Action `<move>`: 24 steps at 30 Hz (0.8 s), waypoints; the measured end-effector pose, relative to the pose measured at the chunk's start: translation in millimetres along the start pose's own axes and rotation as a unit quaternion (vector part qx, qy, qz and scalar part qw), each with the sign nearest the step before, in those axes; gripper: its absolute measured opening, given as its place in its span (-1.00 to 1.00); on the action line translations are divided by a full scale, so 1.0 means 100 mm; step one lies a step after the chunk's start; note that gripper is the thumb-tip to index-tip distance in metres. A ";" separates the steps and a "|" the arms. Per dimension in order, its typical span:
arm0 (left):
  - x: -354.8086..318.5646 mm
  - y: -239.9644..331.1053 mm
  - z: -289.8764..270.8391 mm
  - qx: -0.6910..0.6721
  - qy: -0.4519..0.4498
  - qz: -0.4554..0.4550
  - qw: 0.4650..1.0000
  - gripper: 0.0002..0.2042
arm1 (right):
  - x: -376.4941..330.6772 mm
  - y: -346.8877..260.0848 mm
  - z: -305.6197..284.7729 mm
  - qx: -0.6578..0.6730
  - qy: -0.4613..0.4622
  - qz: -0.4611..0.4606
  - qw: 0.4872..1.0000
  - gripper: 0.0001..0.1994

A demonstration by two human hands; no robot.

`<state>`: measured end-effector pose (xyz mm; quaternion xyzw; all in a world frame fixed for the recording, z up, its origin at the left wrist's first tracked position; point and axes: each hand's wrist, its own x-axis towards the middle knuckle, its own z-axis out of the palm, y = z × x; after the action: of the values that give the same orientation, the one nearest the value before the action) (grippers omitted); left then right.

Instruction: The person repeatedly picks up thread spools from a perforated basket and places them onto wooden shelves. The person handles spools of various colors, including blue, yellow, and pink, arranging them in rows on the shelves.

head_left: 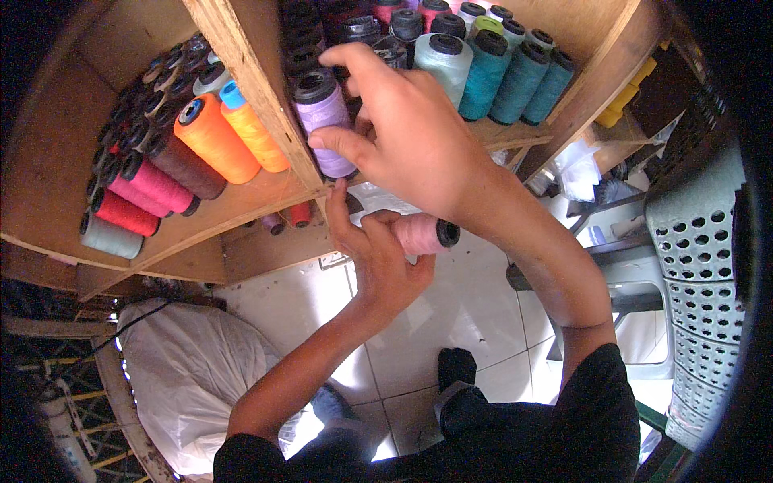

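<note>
My left hand [374, 253] is closed around a pink thread spool [420, 233], which lies sideways with its black end toward the right. The raised index finger of that hand reaches the shelf's front edge, just under a lavender thread spool [324, 113]. This lavender spool stands upright beside a wooden divider [258, 80]. Above the left hand, my right hand [415, 133] is open at the shelf. Its thumb lies across the front of the lavender spool, and its index finger stretches past the spool's top. The other right fingers are curled and partly hidden.
Left of the divider, the wooden shelf [213, 213] holds orange [216, 137], yellow, magenta, red and grey spools. Several teal spools [485, 76] stand to the right. Below are a white sack [185, 362], a tiled floor [483, 322] and a grey perforated plastic chair [700, 266].
</note>
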<state>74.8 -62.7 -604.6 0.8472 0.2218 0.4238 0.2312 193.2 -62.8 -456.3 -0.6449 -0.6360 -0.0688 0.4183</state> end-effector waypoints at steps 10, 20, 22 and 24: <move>-0.04 0.04 0.02 -0.002 -0.017 -0.015 1.000 -0.40 | -0.13 0.00 0.09 0.038 0.022 0.052 0.998 -0.27; -0.01 0.02 0.07 -0.113 0.048 0.103 0.987 -0.24 | -0.09 -0.08 -0.39 0.051 0.171 0.065 0.982 -0.73; -0.05 0.02 0.11 -0.187 0.037 0.076 0.979 -0.28 | -0.10 -0.12 -0.55 0.110 0.199 0.104 0.968 -0.84; -0.05 0.04 0.13 -0.241 0.027 0.067 0.968 -0.31 | -0.12 -0.03 -0.67 0.130 0.227 0.097 0.960 -0.83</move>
<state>83.6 -71.1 -612.5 0.7677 0.0620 0.5019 0.3936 218.0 -114.2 -419.7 -0.6108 -0.4625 -0.0888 0.6365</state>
